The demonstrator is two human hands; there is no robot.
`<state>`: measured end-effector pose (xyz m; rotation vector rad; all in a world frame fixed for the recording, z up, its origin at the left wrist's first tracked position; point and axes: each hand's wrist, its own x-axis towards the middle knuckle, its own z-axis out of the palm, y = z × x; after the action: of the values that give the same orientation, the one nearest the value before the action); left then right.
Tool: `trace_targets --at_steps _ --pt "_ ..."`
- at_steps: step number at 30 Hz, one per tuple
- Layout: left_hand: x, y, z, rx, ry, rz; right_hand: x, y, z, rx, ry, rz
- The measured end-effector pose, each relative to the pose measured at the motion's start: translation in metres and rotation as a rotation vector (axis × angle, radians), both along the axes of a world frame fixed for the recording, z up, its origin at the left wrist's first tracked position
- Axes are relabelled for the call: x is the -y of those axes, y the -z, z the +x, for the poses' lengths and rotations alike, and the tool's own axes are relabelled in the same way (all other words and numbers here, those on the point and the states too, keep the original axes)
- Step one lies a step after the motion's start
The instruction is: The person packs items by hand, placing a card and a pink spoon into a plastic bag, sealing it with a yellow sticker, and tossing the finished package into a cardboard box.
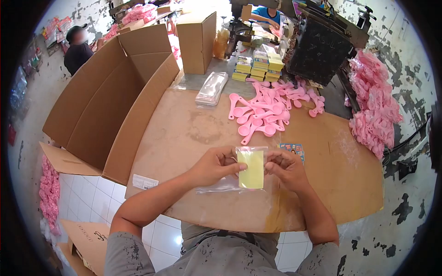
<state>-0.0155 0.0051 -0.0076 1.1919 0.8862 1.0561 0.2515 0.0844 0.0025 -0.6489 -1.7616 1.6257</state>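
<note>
My left hand [221, 163] pinches the left side of a clear plastic bag, its thumb over a yellow card [251, 171] that lies inside the bag. At the bag's right edge my right hand [286, 169] has its thumb and fingers closed on the plastic. Another clear bag [214, 188] lies flat on the cardboard-covered table [193, 152], below my left hand. Just behind my right hand are blue printed cards [293, 149], partly covered by it. A heap of pink spoons [260, 110] lies beyond my hands.
An open carton [99, 110] stands at the left. Clear bags [212, 88], yellow card stacks [259, 66], a tall box [195, 43] and a black machine [318, 48] are at the back. Pink bagged items [373, 101] hang right. One person [78, 53] is back left, another [267, 16] behind the table.
</note>
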Motion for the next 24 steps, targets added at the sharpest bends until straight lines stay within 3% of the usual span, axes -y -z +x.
trace_targets --at_steps 2,4,7,10,13,16,19,24 --pt "-0.009 -0.011 -0.027 -0.006 -0.472 0.214 -0.008 -0.014 0.008 0.1 0.04 0.173" --pt "-0.02 -0.042 -0.038 0.347 -0.964 0.39 -0.02 -0.035 0.027 0.356 0.076 0.465" --pt "-0.031 -0.03 -0.043 0.466 -0.921 0.372 -0.04 -0.036 0.048 0.529 0.199 0.607" --pt "-0.026 0.007 -0.027 -0.308 -0.592 0.186 -0.052 -0.026 0.066 0.633 0.259 0.762" --pt "-0.014 0.019 -0.008 -0.861 -0.374 0.539 -0.058 -0.011 0.075 0.667 0.242 0.689" --pt "-0.008 0.018 0.0 -0.998 -0.273 0.619 -0.058 -0.005 0.078 0.646 0.245 0.504" --pt "-0.007 0.017 -0.003 -0.967 -0.216 0.605 -0.056 -0.005 0.074 0.598 0.317 0.658" --pt "-0.007 0.02 -0.004 -0.925 -0.183 0.616 -0.063 0.005 0.078 0.57 0.308 0.589"
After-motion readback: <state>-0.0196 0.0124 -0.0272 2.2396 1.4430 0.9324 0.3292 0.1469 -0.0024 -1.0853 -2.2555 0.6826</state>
